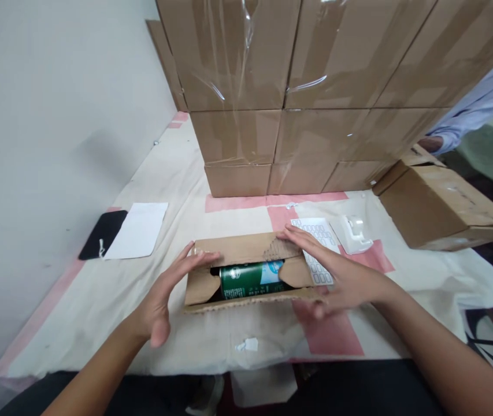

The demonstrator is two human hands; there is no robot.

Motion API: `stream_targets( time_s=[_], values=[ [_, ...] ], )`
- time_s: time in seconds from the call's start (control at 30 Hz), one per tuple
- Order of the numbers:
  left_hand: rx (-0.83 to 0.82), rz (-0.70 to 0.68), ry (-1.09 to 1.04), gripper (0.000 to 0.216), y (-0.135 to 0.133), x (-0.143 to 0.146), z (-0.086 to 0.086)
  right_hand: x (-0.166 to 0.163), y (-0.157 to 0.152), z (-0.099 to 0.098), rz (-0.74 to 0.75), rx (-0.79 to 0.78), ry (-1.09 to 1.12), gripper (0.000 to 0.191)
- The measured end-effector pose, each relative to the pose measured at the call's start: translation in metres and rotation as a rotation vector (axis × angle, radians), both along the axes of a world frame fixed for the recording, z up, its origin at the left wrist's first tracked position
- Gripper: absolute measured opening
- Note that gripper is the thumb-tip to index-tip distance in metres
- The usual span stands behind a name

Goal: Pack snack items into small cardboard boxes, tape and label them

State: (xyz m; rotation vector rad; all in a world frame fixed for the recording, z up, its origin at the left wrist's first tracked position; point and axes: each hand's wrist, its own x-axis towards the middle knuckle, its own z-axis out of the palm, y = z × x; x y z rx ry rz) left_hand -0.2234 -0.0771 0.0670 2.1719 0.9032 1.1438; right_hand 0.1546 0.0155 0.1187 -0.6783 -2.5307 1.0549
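as left hand (158, 303), right hand (342, 276) flank carton (197, 287) | fingers (299, 237) splayed flat on flaps (240, 248) | can (250, 278) between

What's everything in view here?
small box: one, brown cardboard, flaps part open, centre
can: one, green, lying inside small box
label sheet: one, white, right of small box
plastic holder: one, white, beside label sheet
paper: one, white, left
pouch: one, black, beside paper
stacked boxes: several, brown, film-wrapped, behind
large box: one, brown, right
cloth: one, cream with pink bands, underneath
another person's sleeve: one, pale, far right
left hand: one, at small box's left flap
right hand: one, on right flap
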Motion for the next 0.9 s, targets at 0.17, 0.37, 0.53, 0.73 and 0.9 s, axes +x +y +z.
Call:
stream_targets(
  time_s=[0.17,0.37,0.53,0.73,0.9],
  values=[
    [0.013,0.241,0.258,0.049,-0.005,0.01,0.01,-0.027,-0.012,-0.018,-0.347,-0.245,0.201,0.094],
    [0.273,0.112,0.558,0.056,-0.001,0.009,0.013,0.023,0.023,0.0,-0.801,-0.243,0.332,0.052],
    [0.367,0.125,0.536,0.054,0.003,0.007,0.005,0.099,0.061,-0.003,-1.34,-0.35,0.376,0.044],
    [0.37,0.141,0.549,0.054,0.004,0.007,0.002,0.108,0.077,-0.03,-1.299,-0.458,0.318,0.053],
    [0.391,0.161,0.551,0.051,0.005,0.006,-0.001,0.11,0.086,-0.031,-1.332,-0.497,0.294,0.065]
  ],
)
